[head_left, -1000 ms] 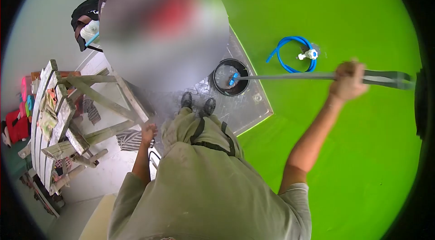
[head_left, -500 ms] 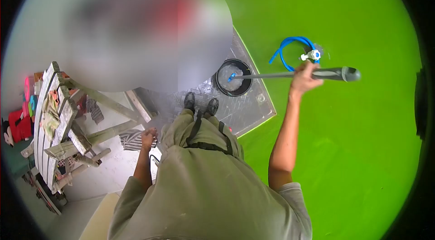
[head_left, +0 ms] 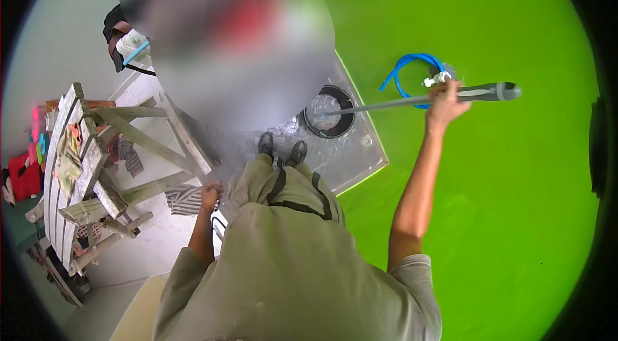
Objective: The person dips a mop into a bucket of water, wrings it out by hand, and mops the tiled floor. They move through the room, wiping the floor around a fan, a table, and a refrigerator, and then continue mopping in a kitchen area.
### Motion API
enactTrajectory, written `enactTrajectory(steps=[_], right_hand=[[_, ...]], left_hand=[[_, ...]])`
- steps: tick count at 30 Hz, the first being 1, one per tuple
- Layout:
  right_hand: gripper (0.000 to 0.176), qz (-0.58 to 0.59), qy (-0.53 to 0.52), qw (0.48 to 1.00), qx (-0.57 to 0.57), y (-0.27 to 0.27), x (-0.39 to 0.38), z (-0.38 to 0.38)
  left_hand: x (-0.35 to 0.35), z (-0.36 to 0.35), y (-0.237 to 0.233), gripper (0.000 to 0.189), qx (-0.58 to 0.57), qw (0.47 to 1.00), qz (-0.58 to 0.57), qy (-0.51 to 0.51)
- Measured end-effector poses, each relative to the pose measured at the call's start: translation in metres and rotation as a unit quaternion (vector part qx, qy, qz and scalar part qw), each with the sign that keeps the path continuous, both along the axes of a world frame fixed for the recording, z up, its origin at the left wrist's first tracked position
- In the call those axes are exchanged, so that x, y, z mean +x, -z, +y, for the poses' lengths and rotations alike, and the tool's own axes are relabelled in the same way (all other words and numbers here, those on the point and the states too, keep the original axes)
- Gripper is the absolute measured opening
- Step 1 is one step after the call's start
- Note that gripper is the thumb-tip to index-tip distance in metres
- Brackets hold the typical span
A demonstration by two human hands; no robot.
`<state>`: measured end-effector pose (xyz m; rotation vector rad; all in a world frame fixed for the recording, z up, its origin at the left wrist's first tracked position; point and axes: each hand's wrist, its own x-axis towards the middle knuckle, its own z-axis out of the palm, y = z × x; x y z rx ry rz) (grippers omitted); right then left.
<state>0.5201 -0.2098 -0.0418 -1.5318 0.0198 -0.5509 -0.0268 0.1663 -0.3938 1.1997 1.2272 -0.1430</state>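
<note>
Swung inward since a second ago, the rod (head_left: 386, 106) is now gripped near its handle (head_left: 487, 92) by the right hand (head_left: 447, 105); whether anything is held by the left hand (head_left: 211, 195) cannot be told. Below, grey contents (head_left: 320, 121) in the black bucket (head_left: 349, 124) are seemingly being worked.

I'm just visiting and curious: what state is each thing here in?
Right hand: closed around the pole.
Pole: slanting, its far end inside the bucket.
Bucket: upright, with something greyish in it.
Hose: bent into a loop.
Tap: open or shut, can't tell.
Left hand: curled; can't tell whether it grips anything.
Striped cloth: rumpled.
Shoes: slightly apart.
</note>
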Motion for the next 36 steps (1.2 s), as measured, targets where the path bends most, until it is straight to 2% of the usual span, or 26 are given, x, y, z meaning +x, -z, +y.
enactTrajectory(steps=[2, 3, 4, 5, 6, 8, 9, 10, 12, 14, 16, 18, 19, 20, 22, 24, 25, 27, 30, 31, 33, 36], right_hand=[[0.025, -0.064, -0.008, 0.998, -0.011, -0.064, 0.009, -0.018], [0.023, -0.112, -0.046, 0.991, -0.064, -0.120, -0.003, -0.011], [0.018, -0.083, -0.029, 0.995, -0.050, -0.168, -0.017, -0.001], [0.016, -0.106, -0.060, 0.990, -0.068, -0.203, -0.021, -0.011], [0.015, -0.166, -0.046, 0.978, -0.115, -0.229, -0.028, -0.008], [0.017, -0.287, -0.004, 0.937, -0.201, -0.281, -0.042, -0.004], [0.026, -0.374, 0.007, 0.886, -0.274, -0.306, -0.054, 0.009], [0.026, -0.338, -0.163, 0.904, -0.204, -0.342, -0.051, -0.009], [0.022, -0.343, -0.213, 0.894, -0.192, -0.377, -0.054, -0.022], [0.021, -0.343, -0.184, 0.900, -0.196, -0.387, -0.065, -0.016], [0.021, -0.349, -0.172, 0.896, -0.213, -0.381, -0.065, -0.010], [0.024, -0.362, -0.180, 0.882, -0.243, -0.344, -0.056, -0.009], [0.017, -0.300, -0.173, 0.916, -0.204, -0.316, -0.044, -0.022], [0.013, -0.235, -0.166, 0.944, -0.163, -0.279, -0.025, -0.046], [0.015, -0.115, -0.070, 0.985, -0.104, -0.208, -0.020, -0.015], [0.020, -0.113, -0.033, 0.984, -0.131, -0.112, -0.005, -0.001], [0.021, -0.124, -0.039, 0.989, -0.069, -0.063, 0.001, 0.006], [0.024, -0.102, -0.002, 0.994, -0.035, 0.015, -0.009, 0.026], [0.025, -0.063, -0.101, 0.993, 0.027, 0.013, -0.001, 0.019], [0.025, -0.042, -0.081, 0.995, -0.034, -0.006, 0.000, 0.022], [0.026, -0.075, -0.014, 0.996, -0.036, -0.057, -0.003, 0.026], [0.027, -0.087, 0.026, 0.995, -0.030, -0.068, -0.014, 0.024]], left_hand=[[0.001, 0.009, 0.024, 0.024, -0.041, 0.999, -0.028, 0.001], [-0.010, 0.010, 0.028, 0.025, -0.063, 0.997, -0.033, 0.005], [-0.012, 0.012, 0.027, 0.025, -0.053, 0.998, -0.016, 0.012], [-0.003, 0.015, 0.030, 0.025, -0.042, 0.999, -0.004, 0.016], [0.004, 0.017, 0.032, 0.025, -0.032, 0.999, 0.009, 0.020], [0.013, 0.019, 0.033, 0.025, -0.020, 0.999, 0.021, 0.022], [0.019, 0.021, 0.033, 0.024, -0.016, 0.999, 0.019, 0.021], [0.023, 0.024, 0.034, 0.024, -0.011, 1.000, 0.016, 0.021], [0.027, 0.027, 0.041, 0.020, -0.007, 1.000, -0.008, 0.014], [0.034, 0.025, 0.036, 0.019, -0.002, 1.000, -0.013, 0.018], [0.039, 0.019, 0.029, 0.019, -0.006, 1.000, -0.005, 0.012], [0.034, 0.015, 0.033, 0.019, -0.015, 1.000, -0.010, 0.011], [0.026, 0.013, 0.043, 0.018, -0.022, 0.999, -0.019, 0.012], [0.019, 0.013, 0.047, 0.018, -0.029, 0.999, -0.027, 0.012], [0.021, 0.008, 0.033, 0.019, -0.013, 1.000, 0.001, 0.018], [0.019, 0.005, 0.017, 0.020, -0.009, 0.999, 0.030, 0.021], [0.016, 0.004, 0.013, 0.020, -0.006, 1.000, 0.023, 0.014], [0.007, 0.007, 0.014, 0.020, -0.022, 1.000, 0.016, -0.003], [-0.009, 0.007, 0.024, 0.019, -0.023, 1.000, 0.015, -0.014], [-0.010, 0.010, 0.027, 0.019, -0.020, 1.000, 0.014, -0.012], [-0.003, 0.010, 0.022, 0.018, -0.010, 1.000, 0.024, 0.010], [-0.001, 0.010, 0.009, 0.017, -0.022, 0.999, 0.029, -0.001]])
